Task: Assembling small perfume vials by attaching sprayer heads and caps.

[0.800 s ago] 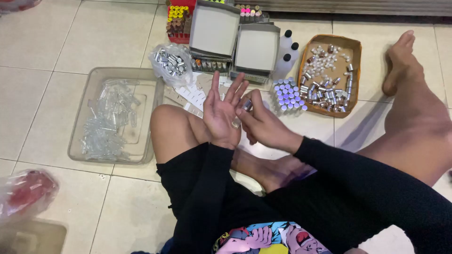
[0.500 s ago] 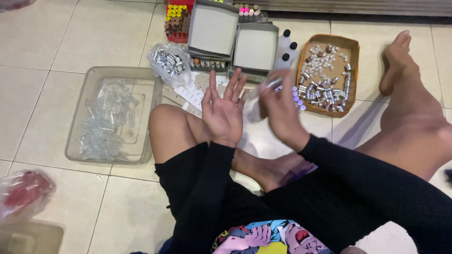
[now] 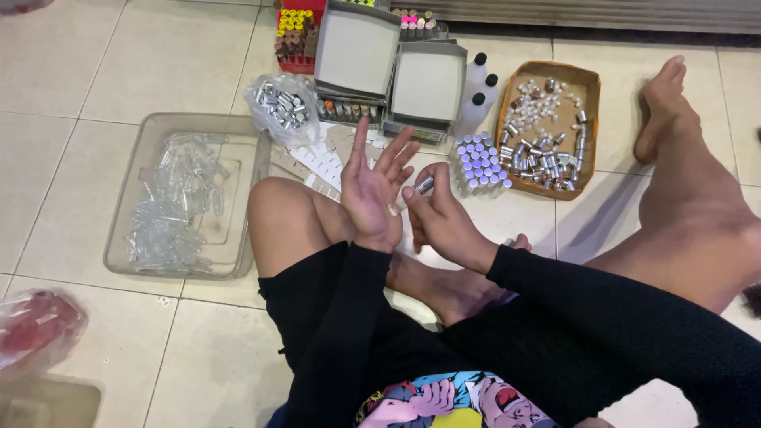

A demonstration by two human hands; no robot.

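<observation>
Two bare hands meet above a seated person's knee: the left hand (image 3: 374, 194) is spread open, palm up, while the right hand (image 3: 444, 222) pinches a small silver metal cap (image 3: 426, 185) beside a cluster of purple-capped vials (image 3: 479, 161) on the tiled floor (image 3: 95, 71).

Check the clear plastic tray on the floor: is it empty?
No, the clear plastic tray holds a heap of small clear tubes spread across most of its bottom.

At nine o'clock, the red-filled plastic bag (image 3: 36, 329) runs off the picture's edge; the right hand (image 3: 444, 222) half hides its small silver piece (image 3: 426, 185).
</observation>
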